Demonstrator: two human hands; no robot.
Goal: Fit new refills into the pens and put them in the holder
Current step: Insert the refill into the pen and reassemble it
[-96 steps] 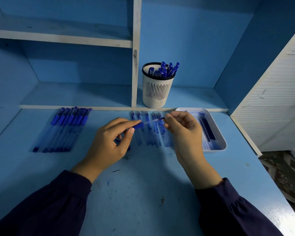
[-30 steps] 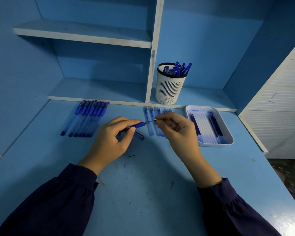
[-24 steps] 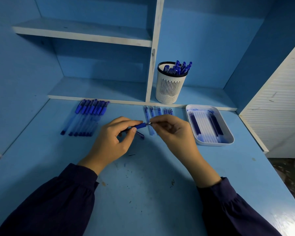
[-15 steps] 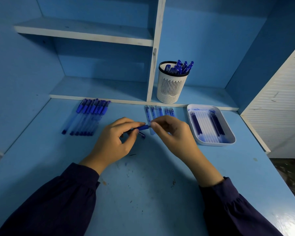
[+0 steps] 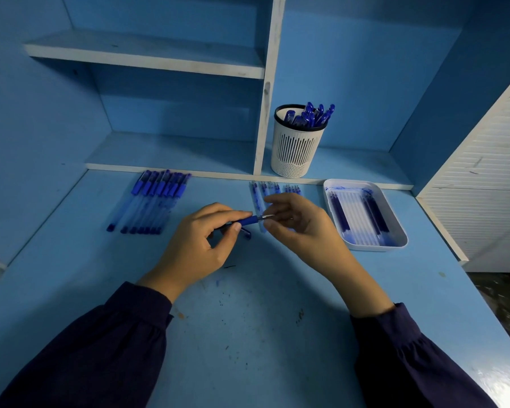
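Observation:
My left hand (image 5: 200, 242) grips a blue pen (image 5: 246, 221) just above the desk, tip pointing right. My right hand (image 5: 299, 225) pinches the metal end of the refill (image 5: 264, 217) that sticks out of the pen's front, its other fingers loosely spread. A small dark blue pen part (image 5: 248, 232) lies on the desk under the pen. The white slotted holder (image 5: 295, 151) stands on the low shelf with several blue pens (image 5: 312, 116) in it.
A row of several blue pens (image 5: 152, 201) lies at the back left of the desk. Several refills (image 5: 261, 191) lie behind my right hand. A white tray (image 5: 374, 247) at the right holds more refills. A white louvred panel (image 5: 483, 184) bounds the right side.
The refill has slid further into the pen, and only its tip shows now. My right hand has moved left, close to my left hand.

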